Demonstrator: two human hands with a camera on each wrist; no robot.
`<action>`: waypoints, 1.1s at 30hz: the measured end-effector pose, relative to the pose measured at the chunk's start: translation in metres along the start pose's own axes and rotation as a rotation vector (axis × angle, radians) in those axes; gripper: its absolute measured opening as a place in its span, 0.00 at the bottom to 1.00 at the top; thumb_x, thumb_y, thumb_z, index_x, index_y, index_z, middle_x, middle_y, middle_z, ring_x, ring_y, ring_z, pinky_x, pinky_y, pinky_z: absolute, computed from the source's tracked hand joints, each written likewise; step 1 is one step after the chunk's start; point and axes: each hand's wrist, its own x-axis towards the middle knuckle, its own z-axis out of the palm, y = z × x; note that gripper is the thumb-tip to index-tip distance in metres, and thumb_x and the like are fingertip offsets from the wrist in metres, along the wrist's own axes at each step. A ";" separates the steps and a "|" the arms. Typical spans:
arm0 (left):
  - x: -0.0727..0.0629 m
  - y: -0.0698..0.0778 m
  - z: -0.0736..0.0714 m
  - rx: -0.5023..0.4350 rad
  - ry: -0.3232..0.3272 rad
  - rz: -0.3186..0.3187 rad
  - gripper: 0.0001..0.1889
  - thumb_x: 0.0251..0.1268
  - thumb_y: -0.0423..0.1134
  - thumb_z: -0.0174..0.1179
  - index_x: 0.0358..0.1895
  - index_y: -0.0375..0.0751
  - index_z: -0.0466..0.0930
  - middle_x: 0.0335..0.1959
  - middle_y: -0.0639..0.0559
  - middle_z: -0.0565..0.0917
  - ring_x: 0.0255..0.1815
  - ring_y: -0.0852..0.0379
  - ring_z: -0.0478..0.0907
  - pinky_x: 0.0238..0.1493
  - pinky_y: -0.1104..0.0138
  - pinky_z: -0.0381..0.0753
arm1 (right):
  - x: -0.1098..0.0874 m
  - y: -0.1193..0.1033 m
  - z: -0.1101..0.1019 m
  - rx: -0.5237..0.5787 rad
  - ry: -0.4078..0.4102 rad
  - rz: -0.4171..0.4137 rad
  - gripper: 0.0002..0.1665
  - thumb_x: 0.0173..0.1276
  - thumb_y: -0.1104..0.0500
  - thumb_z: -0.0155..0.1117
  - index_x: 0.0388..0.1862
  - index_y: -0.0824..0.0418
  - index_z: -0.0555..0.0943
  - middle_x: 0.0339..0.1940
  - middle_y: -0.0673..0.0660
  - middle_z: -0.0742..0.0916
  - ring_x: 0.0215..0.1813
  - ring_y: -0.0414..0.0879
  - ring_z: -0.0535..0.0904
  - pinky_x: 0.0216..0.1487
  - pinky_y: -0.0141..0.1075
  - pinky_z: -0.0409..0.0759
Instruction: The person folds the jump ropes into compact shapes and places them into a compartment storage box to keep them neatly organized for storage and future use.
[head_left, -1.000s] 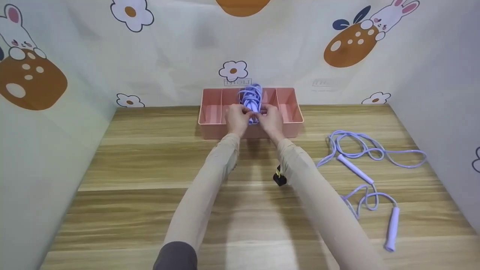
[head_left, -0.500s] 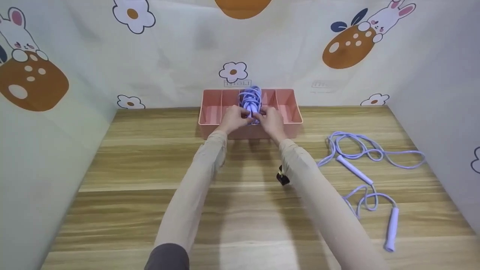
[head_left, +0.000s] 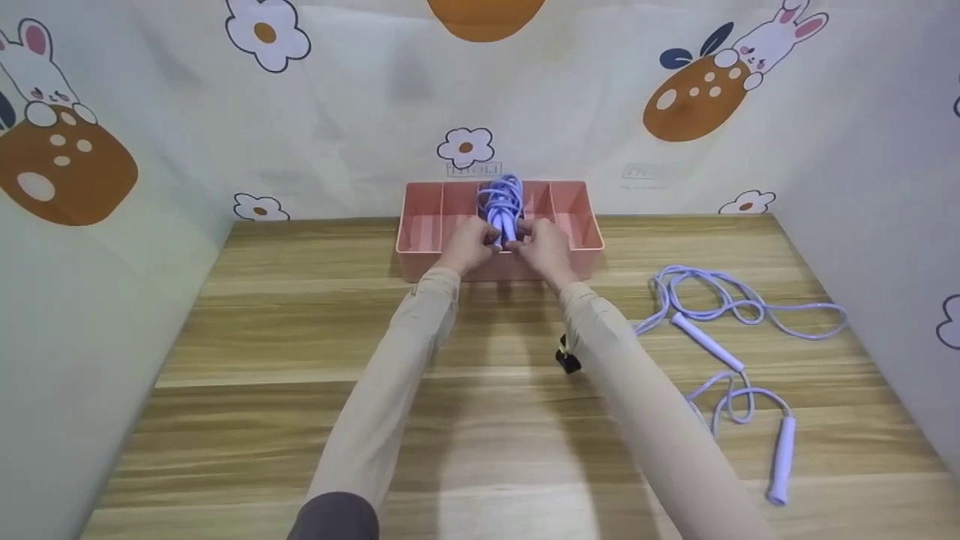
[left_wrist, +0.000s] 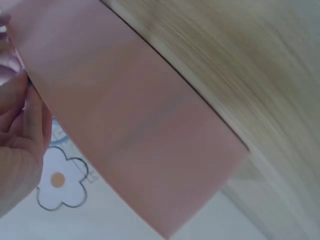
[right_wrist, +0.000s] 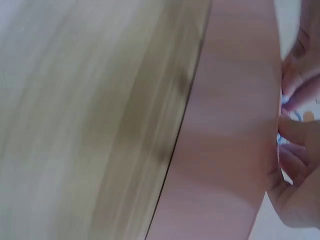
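A bundled lilac jump rope lies in the middle compartment of a pink divided box, its two handles pointing toward the front rim. My left hand pinches the left handle between thumb and fingers. From the other side, my right hand pinches the right handle. In the left wrist view, the left hand is right at the rim of the box. The right wrist view has the right hand at the same rim, with the box wall hiding most of the rope.
A second lilac jump rope lies loose on the wooden table at the right, partly hidden by my right sleeve. Behind the box stands a patterned backdrop. A small black object shows beside the right sleeve.
The two handles now lie lower in the box and slightly apart, and the bundle has sunk a little. My left forearm has shifted left; the right hand has moved slightly.
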 end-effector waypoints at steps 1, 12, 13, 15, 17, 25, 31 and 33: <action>0.000 0.000 0.002 0.008 0.010 0.006 0.04 0.49 0.23 0.58 0.27 0.29 0.82 0.19 0.48 0.76 0.24 0.57 0.66 0.26 0.69 0.70 | -0.001 0.000 0.002 -0.018 0.023 0.008 0.22 0.55 0.60 0.68 0.50 0.63 0.80 0.48 0.59 0.83 0.44 0.51 0.78 0.47 0.41 0.75; 0.000 0.005 0.010 -0.008 0.148 -0.060 0.06 0.46 0.24 0.58 0.29 0.30 0.83 0.23 0.44 0.82 0.28 0.50 0.74 0.35 0.63 0.75 | -0.011 0.001 0.016 -0.256 0.178 -0.097 0.10 0.59 0.60 0.62 0.35 0.63 0.85 0.53 0.59 0.80 0.47 0.54 0.79 0.44 0.44 0.78; -0.001 0.005 0.011 0.000 0.152 -0.063 0.07 0.46 0.24 0.59 0.30 0.31 0.84 0.26 0.43 0.83 0.30 0.49 0.76 0.38 0.62 0.76 | -0.011 0.000 0.017 -0.283 0.179 -0.104 0.10 0.60 0.60 0.60 0.32 0.65 0.85 0.56 0.59 0.79 0.46 0.55 0.79 0.43 0.45 0.79; -0.002 0.007 0.013 0.038 0.149 -0.062 0.07 0.47 0.25 0.58 0.29 0.32 0.84 0.29 0.43 0.84 0.33 0.47 0.78 0.41 0.60 0.77 | -0.012 0.001 0.020 -0.332 0.164 -0.103 0.13 0.62 0.59 0.56 0.28 0.66 0.84 0.58 0.59 0.77 0.42 0.57 0.80 0.39 0.46 0.79; -0.003 0.009 0.014 0.076 0.126 -0.045 0.07 0.48 0.25 0.57 0.28 0.33 0.84 0.28 0.44 0.84 0.32 0.47 0.79 0.39 0.60 0.78 | -0.013 0.003 0.022 -0.367 0.144 -0.088 0.17 0.65 0.57 0.53 0.25 0.66 0.83 0.58 0.58 0.77 0.36 0.58 0.80 0.35 0.47 0.79; -0.010 0.011 0.019 0.093 0.191 0.016 0.08 0.52 0.26 0.56 0.34 0.32 0.82 0.32 0.42 0.84 0.34 0.47 0.80 0.40 0.59 0.79 | -0.021 0.008 0.017 -0.310 0.188 -0.120 0.15 0.66 0.57 0.53 0.43 0.64 0.82 0.59 0.64 0.75 0.51 0.60 0.74 0.51 0.48 0.74; -0.018 0.014 0.023 0.095 0.264 0.097 0.13 0.53 0.27 0.58 0.44 0.30 0.78 0.46 0.38 0.80 0.49 0.44 0.76 0.54 0.58 0.74 | -0.032 0.011 0.005 -0.318 0.187 -0.161 0.21 0.63 0.59 0.56 0.56 0.62 0.75 0.59 0.64 0.74 0.57 0.59 0.69 0.55 0.48 0.73; -0.022 0.015 0.024 0.113 0.281 0.114 0.15 0.54 0.28 0.57 0.47 0.29 0.76 0.51 0.37 0.77 0.54 0.43 0.72 0.59 0.58 0.71 | -0.036 0.013 0.001 -0.334 0.176 -0.173 0.23 0.63 0.58 0.56 0.58 0.62 0.72 0.59 0.64 0.74 0.58 0.58 0.69 0.56 0.48 0.73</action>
